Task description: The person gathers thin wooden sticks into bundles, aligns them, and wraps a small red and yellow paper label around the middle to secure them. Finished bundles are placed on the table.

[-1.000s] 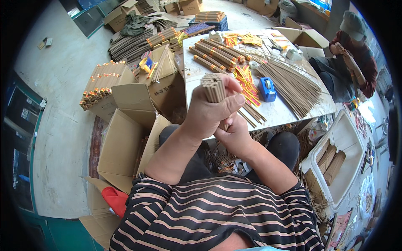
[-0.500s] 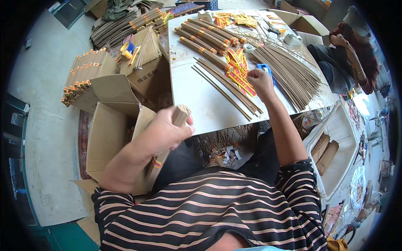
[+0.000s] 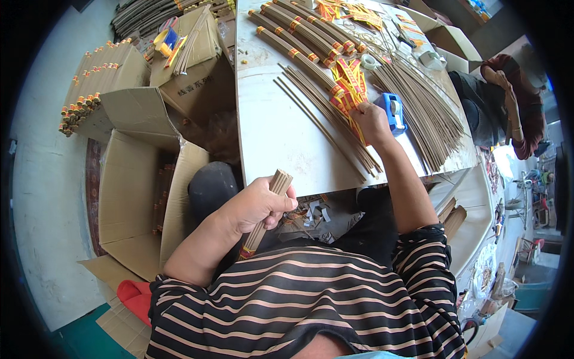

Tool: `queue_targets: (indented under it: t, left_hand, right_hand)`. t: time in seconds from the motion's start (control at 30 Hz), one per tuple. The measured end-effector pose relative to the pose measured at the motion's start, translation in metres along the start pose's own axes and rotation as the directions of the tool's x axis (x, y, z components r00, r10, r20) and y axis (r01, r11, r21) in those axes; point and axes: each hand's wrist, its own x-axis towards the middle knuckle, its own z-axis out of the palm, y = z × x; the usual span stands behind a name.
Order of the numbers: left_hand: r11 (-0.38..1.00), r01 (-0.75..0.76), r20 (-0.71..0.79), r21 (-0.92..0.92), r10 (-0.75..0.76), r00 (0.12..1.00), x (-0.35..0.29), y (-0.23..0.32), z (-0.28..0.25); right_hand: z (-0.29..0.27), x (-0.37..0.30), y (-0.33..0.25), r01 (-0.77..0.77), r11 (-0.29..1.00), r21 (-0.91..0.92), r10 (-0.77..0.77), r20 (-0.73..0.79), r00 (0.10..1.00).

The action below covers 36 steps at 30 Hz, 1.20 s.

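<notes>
My left hand [image 3: 263, 206] is wrapped round a bundle of thin brown incense sticks [image 3: 281, 181], held tilted in front of my lap, over the gap before the table. A red and yellow band shows near its lower end. Over the table [image 3: 281, 155], my right hand [image 3: 373, 124] pinches at the pile of red and yellow paper labels [image 3: 349, 81]; its fingertips partly hide the strip they grip. A blue tape dispenser [image 3: 393, 112] stands just right of that hand. Several loose incense sticks [image 3: 326, 116] lie to its left, and a wide fan of them [image 3: 421, 113] spreads to its right.
Banded bundles [image 3: 299, 37] lie at the table's far side near a tape roll [image 3: 369, 61]. An open carton [image 3: 128, 203] with bundles inside stands left of me; stacked bundles [image 3: 98, 75] are beyond it. Another person [image 3: 508, 102] sits at the far right.
My left hand has moved right with the incense bundle, which points more upright. My right hand has closed in on the labels. The whole view has shifted, and the tape dispenser shows more fully.
</notes>
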Motion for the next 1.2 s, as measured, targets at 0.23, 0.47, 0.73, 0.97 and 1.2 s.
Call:
queue_targets:
  t: [0.23, 0.47, 0.73, 0.97, 1.2]
  left_hand:
    - [0.999, -0.012, 0.031, -0.052, 0.013, 0.999, 0.006, -0.002, -0.007]
    - [0.999, -0.011, 0.047, -0.036, 0.012, 0.999, 0.005, -0.003, -0.006]
    - [0.992, -0.124, 0.006, 0.038, 0.124, 0.992, -0.002, -0.008, 0.008]
    - [0.975, -0.145, -0.052, 0.171, 0.155, 0.986, -0.021, -0.011, 0.037]
    - [0.933, -0.132, -0.157, 0.334, 0.193, 0.968, -0.037, -0.011, 0.075]
  right_hand:
    - [-0.01, 0.004, -0.005, 0.003, 1.0, 0.006, -0.003, -0.008, 1.0]
    - [-0.018, 0.005, -0.005, 0.029, 1.0, 0.003, -0.029, -0.001, 1.0]
    - [-0.033, -0.006, -0.018, 0.174, 0.98, 0.098, -0.155, -0.181, 0.971]
    - [-0.075, -0.139, -0.111, -0.062, 0.593, 0.802, -0.201, 0.223, 0.954]
    - [-0.065, -0.204, -0.146, -0.209, 0.664, 0.717, -0.088, 0.353, 0.932]
